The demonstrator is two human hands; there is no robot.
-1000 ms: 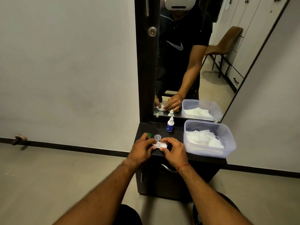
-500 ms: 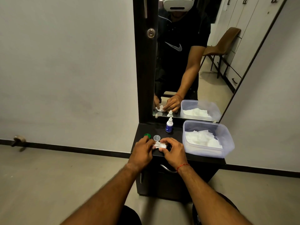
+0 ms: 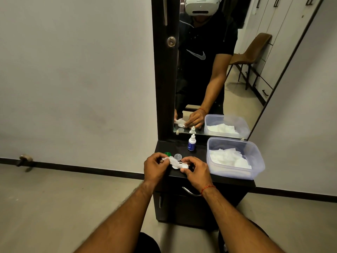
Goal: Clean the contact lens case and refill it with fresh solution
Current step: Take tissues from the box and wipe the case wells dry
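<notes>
Lens case (image 3: 182, 166), clear, open, pinched by right hand (image 3: 196, 172).

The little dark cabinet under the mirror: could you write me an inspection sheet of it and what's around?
Surface: dark cabinet top, dry as far as visible.
Job's things: lens case, tissue, clear cap, green cap, dropper bottle.
Clutter: plastic tub of tissues.
Hands: left hand pinches the tissue; right hand holds the case.
Cables: nothing seen.
Surroundings: mirror, plain wall, bare floor.
</notes>
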